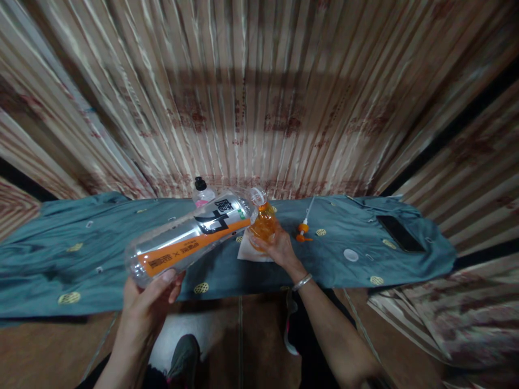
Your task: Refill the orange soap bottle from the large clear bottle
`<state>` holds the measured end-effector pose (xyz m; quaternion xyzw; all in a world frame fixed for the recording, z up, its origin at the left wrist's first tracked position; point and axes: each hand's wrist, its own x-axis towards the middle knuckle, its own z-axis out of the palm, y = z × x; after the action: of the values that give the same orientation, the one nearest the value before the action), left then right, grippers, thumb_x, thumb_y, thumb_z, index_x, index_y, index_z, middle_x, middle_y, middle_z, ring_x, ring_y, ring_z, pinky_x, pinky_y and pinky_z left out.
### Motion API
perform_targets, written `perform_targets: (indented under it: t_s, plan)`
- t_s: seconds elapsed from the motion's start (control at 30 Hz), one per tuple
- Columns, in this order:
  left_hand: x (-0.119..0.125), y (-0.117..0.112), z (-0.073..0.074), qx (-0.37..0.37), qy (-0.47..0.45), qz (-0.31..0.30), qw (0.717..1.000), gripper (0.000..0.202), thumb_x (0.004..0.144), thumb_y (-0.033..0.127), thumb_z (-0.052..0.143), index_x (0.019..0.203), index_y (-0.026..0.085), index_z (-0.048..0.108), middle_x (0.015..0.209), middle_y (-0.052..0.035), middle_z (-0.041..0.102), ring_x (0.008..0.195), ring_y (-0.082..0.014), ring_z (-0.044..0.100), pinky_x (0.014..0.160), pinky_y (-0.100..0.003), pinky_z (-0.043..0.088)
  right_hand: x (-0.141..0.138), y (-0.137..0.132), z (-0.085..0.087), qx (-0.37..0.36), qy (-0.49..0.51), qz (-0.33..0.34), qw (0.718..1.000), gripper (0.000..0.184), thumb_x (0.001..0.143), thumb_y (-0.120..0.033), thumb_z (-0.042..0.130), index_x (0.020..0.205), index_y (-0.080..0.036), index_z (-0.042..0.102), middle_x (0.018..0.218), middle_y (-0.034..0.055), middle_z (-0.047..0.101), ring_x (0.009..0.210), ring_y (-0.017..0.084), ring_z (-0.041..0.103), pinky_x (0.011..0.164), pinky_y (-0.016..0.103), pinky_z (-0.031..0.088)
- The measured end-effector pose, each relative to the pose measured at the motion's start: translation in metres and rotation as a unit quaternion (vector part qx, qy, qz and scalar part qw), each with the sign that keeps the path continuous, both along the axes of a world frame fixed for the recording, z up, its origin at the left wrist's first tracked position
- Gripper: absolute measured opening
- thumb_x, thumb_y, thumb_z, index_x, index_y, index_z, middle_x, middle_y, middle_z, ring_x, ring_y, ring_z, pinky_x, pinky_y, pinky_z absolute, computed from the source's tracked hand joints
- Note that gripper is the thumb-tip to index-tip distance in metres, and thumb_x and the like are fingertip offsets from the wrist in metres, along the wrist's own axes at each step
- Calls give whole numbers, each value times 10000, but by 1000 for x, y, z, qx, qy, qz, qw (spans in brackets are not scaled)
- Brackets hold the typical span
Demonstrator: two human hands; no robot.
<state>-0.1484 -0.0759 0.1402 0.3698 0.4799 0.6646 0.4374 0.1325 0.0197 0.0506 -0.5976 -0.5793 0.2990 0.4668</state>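
A large clear plastic bottle (pixel 190 232) with a silver and orange label lies tilted in my left hand (pixel 156 294), which is closed around its base. Its mouth end meets the open neck of a small orange bottle (pixel 264 219). Around that orange bottle my right hand (pixel 279 246) is wrapped, holding it roughly upright over a white tissue (pixel 249 251). How much liquid is inside either bottle I cannot make out. An orange pump top (pixel 303 231) with a white tube lies to the right of my right hand.
Behind the large bottle stands a bottle with a black cap (pixel 203 190) and pink contents. A dark phone (pixel 400 233) and a white round disc (pixel 351 255) lie at the right on the green cloth (pixel 332 270). Striped curtains (pixel 259 108) hang close behind.
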Motion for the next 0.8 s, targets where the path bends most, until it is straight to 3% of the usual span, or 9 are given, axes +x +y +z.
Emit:
perform_targets:
  t_s: [0.47, 0.8]
  plan:
    - [-3, 5, 2, 20, 0, -9, 1000, 495, 643, 545, 1152, 841, 202, 853, 704, -11, 705, 581, -130, 536, 434, -218, 340, 0, 0, -3, 1, -2, -14, 1000, 746, 847, -395, 1053, 1529, -243, 792, 1383, 123, 960, 1334, 423, 928, 1211, 626, 741]
    - [-9, 12, -10, 7, 6, -20, 1000, 468, 659, 560, 1130, 846, 226, 862, 669, -3, 691, 580, -147, 564, 447, -220, 390, -1, 0, -4, 6, 11, -13, 1000, 711, 833, -364, 1037, 1489, -243, 791, 1391, 122, 962, 1347, 429, 924, 1243, 650, 727]
